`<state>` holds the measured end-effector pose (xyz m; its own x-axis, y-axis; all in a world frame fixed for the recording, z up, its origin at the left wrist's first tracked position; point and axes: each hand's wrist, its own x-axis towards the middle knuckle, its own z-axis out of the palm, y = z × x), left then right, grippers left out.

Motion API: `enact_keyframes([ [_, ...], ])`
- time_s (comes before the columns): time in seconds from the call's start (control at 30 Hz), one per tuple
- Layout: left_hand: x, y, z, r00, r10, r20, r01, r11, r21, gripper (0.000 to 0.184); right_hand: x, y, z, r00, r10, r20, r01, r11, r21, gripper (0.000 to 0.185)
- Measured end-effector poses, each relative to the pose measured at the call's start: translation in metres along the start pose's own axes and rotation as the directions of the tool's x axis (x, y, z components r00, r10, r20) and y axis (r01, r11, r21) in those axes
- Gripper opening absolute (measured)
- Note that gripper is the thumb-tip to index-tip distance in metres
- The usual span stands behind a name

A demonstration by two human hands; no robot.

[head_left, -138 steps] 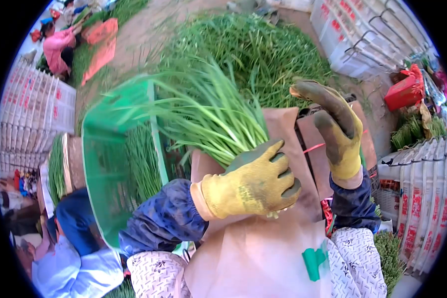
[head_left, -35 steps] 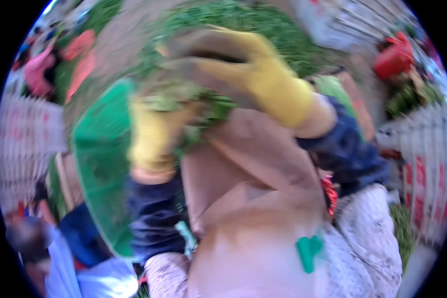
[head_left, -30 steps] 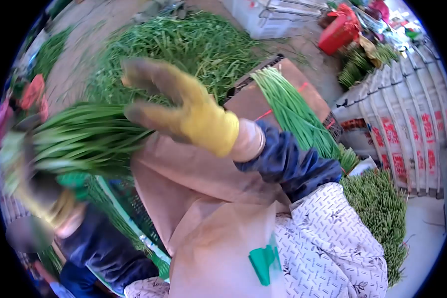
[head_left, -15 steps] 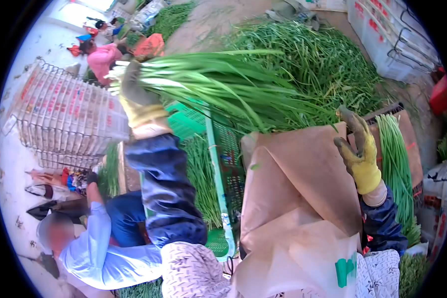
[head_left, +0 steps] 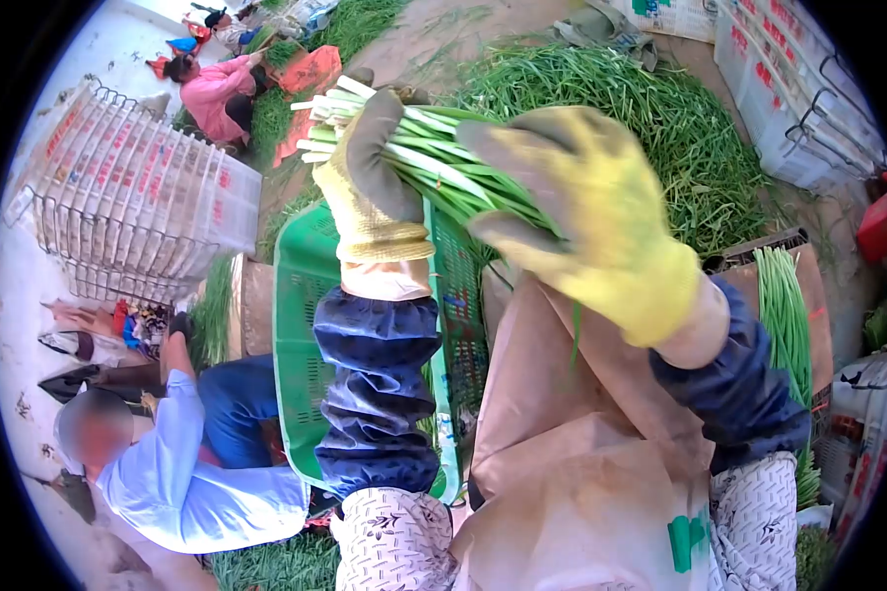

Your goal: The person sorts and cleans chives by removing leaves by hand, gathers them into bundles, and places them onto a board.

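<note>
My left hand [head_left: 375, 163], in a yellow glove with a grey palm, is closed round a bunch of garlic chives [head_left: 439, 158] near the pale cut ends, which point left. From the right, my right hand [head_left: 581, 207], gloved alike and slightly blurred, reaches across the leaves. Its fingers lie over the bunch and its thumb is below, with leaves between them; how tightly it presses is hard to see. The far leaf tips are hidden behind this hand. Under it, a brown apron-like sheet [head_left: 552, 394] covers my lap.
A green basket [head_left: 301, 394] stands below my left arm. Beyond lies a heap of loose greens [head_left: 650, 138]. Chives lie on a board [head_left: 784, 305] at right. Stacked crates [head_left: 138, 187] stand left, others [head_left: 788, 89] at back right. A co-worker in blue [head_left: 197, 473] sits close by.
My left hand has drawn the bunch right and nearer the middle. My right hand, apart with fingers spread before, has swung left and up onto the leaves.
</note>
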<state>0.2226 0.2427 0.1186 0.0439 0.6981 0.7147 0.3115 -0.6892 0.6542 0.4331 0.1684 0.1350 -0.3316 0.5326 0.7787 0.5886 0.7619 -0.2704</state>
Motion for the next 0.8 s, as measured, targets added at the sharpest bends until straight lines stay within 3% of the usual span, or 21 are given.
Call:
enact_keyframes([
  [0.07,-0.006,0.001,0.009,0.983,-0.155,-0.098,0.147,0.986,-0.079,0.025,0.005,0.002,0.038,0.998,-0.022,0.053,0.034,0.971,-0.237,0.041],
  [0.13,-0.014,0.003,0.016,0.951,-0.273,-0.149,0.256,0.959,-0.121,0.025,0.009,0.008,0.054,0.996,-0.061,0.063,0.072,0.979,-0.190,0.034],
  [0.27,-0.020,-0.009,0.008,0.949,-0.256,-0.185,0.230,0.961,-0.151,0.026,0.012,0.010,0.066,0.988,-0.117,0.105,0.140,0.960,-0.242,0.025],
  [0.33,-0.025,-0.008,0.003,0.943,-0.294,-0.154,0.286,0.955,-0.072,0.029,0.017,0.008,0.063,0.964,-0.056,0.262,0.110,0.974,-0.198,0.025],
  [0.37,-0.024,-0.001,0.001,0.913,-0.378,-0.155,0.362,0.924,-0.126,0.029,0.019,0.009,0.068,0.976,-0.012,0.219,0.044,0.989,-0.143,0.026],
  [0.4,-0.026,-0.002,-0.002,0.909,-0.383,-0.162,0.365,0.922,-0.132,0.029,0.017,0.014,0.063,0.986,-0.072,0.152,0.080,0.995,-0.051,0.024],
  [0.47,-0.024,-0.008,-0.007,0.832,-0.516,-0.203,0.409,0.819,-0.403,0.029,0.015,0.021,0.048,0.986,-0.009,0.166,-0.029,0.974,0.226,0.017],
  [0.5,-0.017,-0.007,-0.008,0.780,-0.577,-0.242,0.369,0.737,-0.566,0.028,0.007,0.030,0.046,1.000,0.005,0.016,-0.010,0.948,0.318,0.009],
  [0.53,-0.021,-0.001,-0.015,0.806,-0.547,-0.225,0.402,0.786,-0.470,0.028,0.006,0.044,0.032,0.981,0.194,0.032,-0.192,0.912,0.363,0.011],
  [0.6,-0.027,-0.013,-0.030,0.845,-0.485,-0.227,0.365,0.832,-0.418,0.027,0.005,0.087,0.014,0.821,0.571,-0.028,-0.482,0.717,0.503,0.016],
  [0.63,-0.029,0.001,-0.023,0.847,-0.396,-0.354,0.265,0.893,-0.364,0.025,-0.004,0.121,-0.003,0.814,0.580,0.028,-0.580,0.813,0.054,0.033],
  [0.67,-0.030,0.012,-0.028,0.929,-0.167,-0.330,0.175,0.984,-0.003,0.020,-0.012,0.125,-0.010,0.817,0.576,0.026,-0.576,0.817,0.025,0.033],
  [0.73,-0.025,0.023,-0.003,0.876,-0.209,-0.434,0.006,0.906,-0.423,0.010,-0.033,0.126,-0.014,0.925,0.379,0.005,-0.356,0.874,-0.331,0.065],
  [0.8,-0.022,0.054,0.021,0.946,-0.072,-0.317,-0.036,0.946,-0.323,0.021,-0.043,0.095,-0.007,0.972,0.194,0.135,-0.211,0.969,0.126,0.093],
])
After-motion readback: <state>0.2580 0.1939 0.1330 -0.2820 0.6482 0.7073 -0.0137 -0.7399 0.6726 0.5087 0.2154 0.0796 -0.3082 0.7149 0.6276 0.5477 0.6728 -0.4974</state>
